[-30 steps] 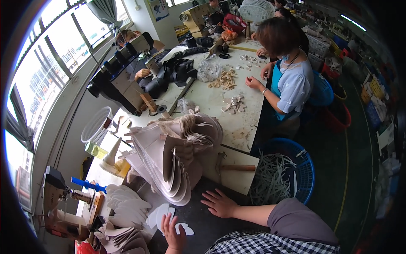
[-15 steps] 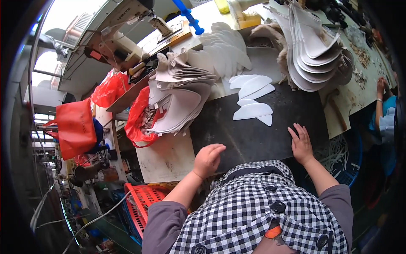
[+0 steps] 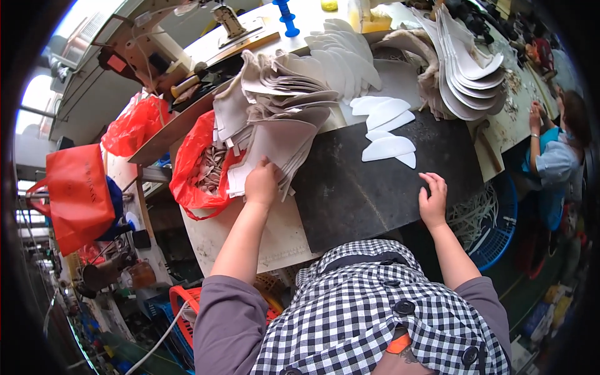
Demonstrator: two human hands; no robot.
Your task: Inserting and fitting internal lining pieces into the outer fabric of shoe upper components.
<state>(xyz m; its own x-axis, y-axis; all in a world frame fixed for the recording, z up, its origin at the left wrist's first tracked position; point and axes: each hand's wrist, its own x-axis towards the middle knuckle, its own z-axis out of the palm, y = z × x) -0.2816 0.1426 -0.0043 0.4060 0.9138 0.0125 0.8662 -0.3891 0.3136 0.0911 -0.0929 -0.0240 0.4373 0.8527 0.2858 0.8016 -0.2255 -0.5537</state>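
Note:
My left hand [image 3: 262,182] is at the near edge of a stack of pale grey curved fabric pieces [image 3: 289,139], fingers bunched on the top piece; its thumb is hidden. Over the right part of the black mat [image 3: 350,200] hovers my right hand [image 3: 432,199], empty, with fingers apart and slightly curled. Several white half-moon pieces [image 3: 387,148] lie overlapping toward the mat's far edge. Beyond them, more white pieces [image 3: 340,59] are fanned out on the table.
Left of the stack, a red plastic bag [image 3: 197,165] holds scraps. A tall stack of curved pieces [image 3: 459,78] stands far right, near a wooden-handled tool [image 3: 490,153]. A blue basket [image 3: 500,228] of white strips sits below. A sewing machine [image 3: 228,22] stands far left; another person [image 3: 553,153] is at right.
My left hand has moved left and away from me, from the mat's near edge to the fabric stack. My right hand has lifted slightly from the mat, fingers more curled. The view has shifted.

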